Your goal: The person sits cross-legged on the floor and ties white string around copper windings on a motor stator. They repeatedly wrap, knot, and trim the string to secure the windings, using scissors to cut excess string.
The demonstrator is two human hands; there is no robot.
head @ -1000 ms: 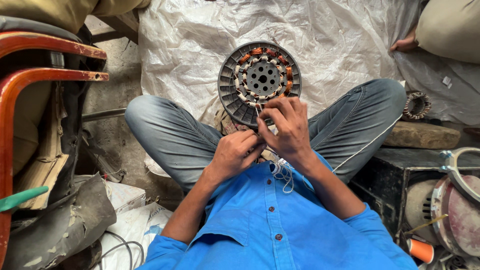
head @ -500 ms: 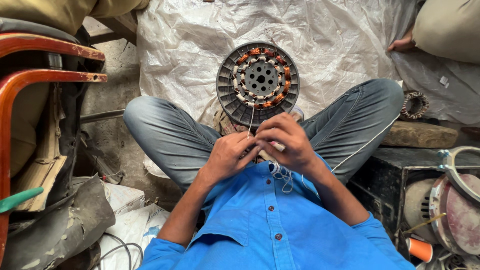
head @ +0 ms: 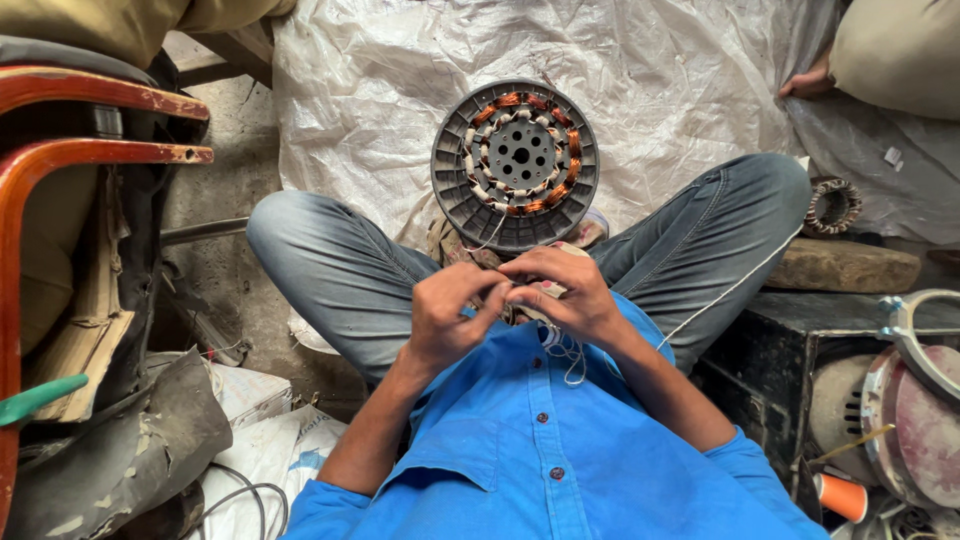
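A round grey motor stator (head: 516, 165) with copper windings and white ties stands propped between my crossed legs on white plastic sheeting (head: 640, 70). My left hand (head: 448, 312) and my right hand (head: 562, 292) meet just below it, close to my chest, fingers pinched on thin white thread (head: 566, 356). One strand rises from my fingers to the stator's lower rim. Loose loops hang against my blue shirt. Another strand (head: 730, 290) runs off across my right thigh.
A red-brown wooden chair frame (head: 60, 120) stands at the left. A smaller wound coil (head: 832, 205) lies by a stone slab (head: 842, 268) at the right. A motor housing (head: 900, 400) and an orange spool (head: 838, 497) sit bottom right. Another person's foot (head: 808, 82) rests top right.
Both hands have drawn back from the stator's lower edge toward my chest, pulling the thread with them. The stator has stayed in place.
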